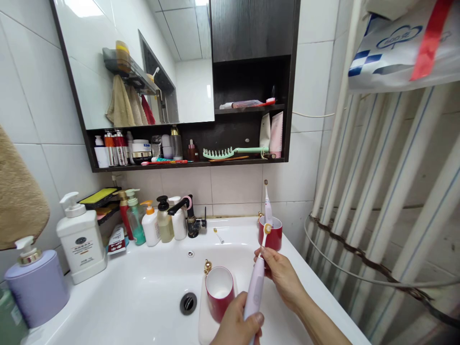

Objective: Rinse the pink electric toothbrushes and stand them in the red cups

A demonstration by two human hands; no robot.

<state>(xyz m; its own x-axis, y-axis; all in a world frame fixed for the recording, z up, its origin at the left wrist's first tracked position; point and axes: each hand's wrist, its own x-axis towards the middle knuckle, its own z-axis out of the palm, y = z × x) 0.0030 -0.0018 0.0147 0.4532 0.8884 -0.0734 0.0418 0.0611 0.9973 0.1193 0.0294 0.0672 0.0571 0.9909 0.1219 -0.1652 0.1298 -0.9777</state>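
My left hand (241, 318) is wrapped around the pale purple handle of an electric toothbrush (255, 285), held upright over the sink. The fingers of my right hand (278, 272) pinch the toothbrush near the base of its brush head (266, 230). Beside my left hand, a red cup (220, 299) with a white inside stands on a white tray (206, 326) in the basin. Behind the toothbrush is a second red cup (276, 235) on the sink's rim, with another electric toothbrush (268, 208) standing in it. A loose brush head (218, 235) lies near the faucet.
The black faucet (192, 223) stands at the back of the white sink (143, 282), with the drain (188, 303) below. Several pump bottles (151, 224) line the left rim. A dark shelf cabinet (247, 129) hangs above. White radiator pipes (362, 191) run along the right.
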